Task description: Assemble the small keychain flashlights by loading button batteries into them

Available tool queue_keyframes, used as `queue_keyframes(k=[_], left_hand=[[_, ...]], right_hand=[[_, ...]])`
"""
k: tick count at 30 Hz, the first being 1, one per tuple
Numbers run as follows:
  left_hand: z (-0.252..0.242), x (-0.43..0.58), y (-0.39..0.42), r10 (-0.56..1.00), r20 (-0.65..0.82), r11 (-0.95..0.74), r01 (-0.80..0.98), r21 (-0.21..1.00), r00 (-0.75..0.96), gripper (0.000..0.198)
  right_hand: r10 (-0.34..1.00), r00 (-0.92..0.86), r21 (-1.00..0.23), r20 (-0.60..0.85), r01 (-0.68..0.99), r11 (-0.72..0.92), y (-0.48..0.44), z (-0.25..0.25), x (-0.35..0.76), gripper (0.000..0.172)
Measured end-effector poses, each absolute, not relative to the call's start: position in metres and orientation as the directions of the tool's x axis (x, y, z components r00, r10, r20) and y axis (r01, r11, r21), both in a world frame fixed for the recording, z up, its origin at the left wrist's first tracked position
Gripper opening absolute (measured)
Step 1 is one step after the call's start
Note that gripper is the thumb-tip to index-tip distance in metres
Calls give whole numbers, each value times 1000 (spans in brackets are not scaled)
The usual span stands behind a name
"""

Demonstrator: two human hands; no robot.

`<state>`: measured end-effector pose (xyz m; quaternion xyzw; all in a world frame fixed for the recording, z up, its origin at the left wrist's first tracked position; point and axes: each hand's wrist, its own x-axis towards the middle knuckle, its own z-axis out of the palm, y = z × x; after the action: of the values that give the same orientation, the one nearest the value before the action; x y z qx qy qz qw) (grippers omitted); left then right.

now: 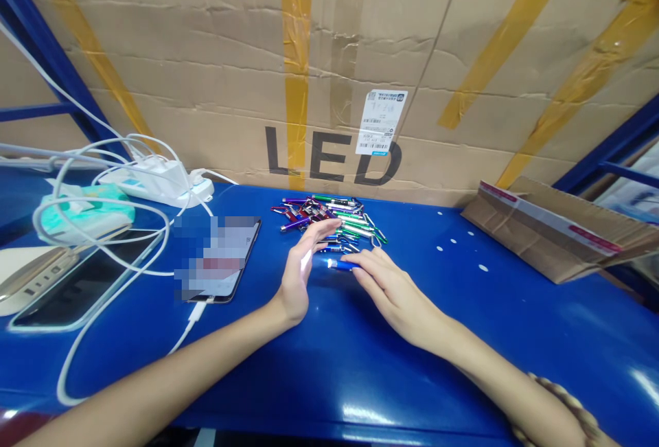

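My right hand [394, 289] grips a small blue flashlight [340, 264], its lit end pointing left. Opposite it, my left hand [300, 272] is held upright with the fingers stretched out, and a bright white spot of light falls on its palm. A gap separates the palm from the lit end. Just beyond both hands lies a heap of small flashlights [355, 217] in purple, red, green, silver and blue, several with carabiner clips. My left fingertips overlap the heap in view; whether they touch it I cannot tell.
Behind the blue table [401, 378] stands a large taped cardboard box [221, 76] marked LED. At left are a plugged-in phone [239, 272], looping white cables, a power strip [154, 182], a tissue pack [85, 213] and another phone [77, 289]. An opened carton [546, 231] sits at right.
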<state>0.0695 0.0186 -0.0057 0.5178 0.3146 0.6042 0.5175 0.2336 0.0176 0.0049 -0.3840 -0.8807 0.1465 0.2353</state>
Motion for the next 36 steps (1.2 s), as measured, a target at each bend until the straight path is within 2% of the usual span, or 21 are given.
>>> queue_keyframes(k=[25,36], left_hand=[[-6,69,18,943,318,-278,-292,915,98,46],[-3,69,18,950,302,-270,-281,921,77,46]], right_hand=[[751,-590,-456,295,604,654,14,9,231,27],[747,-588,-416,311,622,663,17,8,231,26]])
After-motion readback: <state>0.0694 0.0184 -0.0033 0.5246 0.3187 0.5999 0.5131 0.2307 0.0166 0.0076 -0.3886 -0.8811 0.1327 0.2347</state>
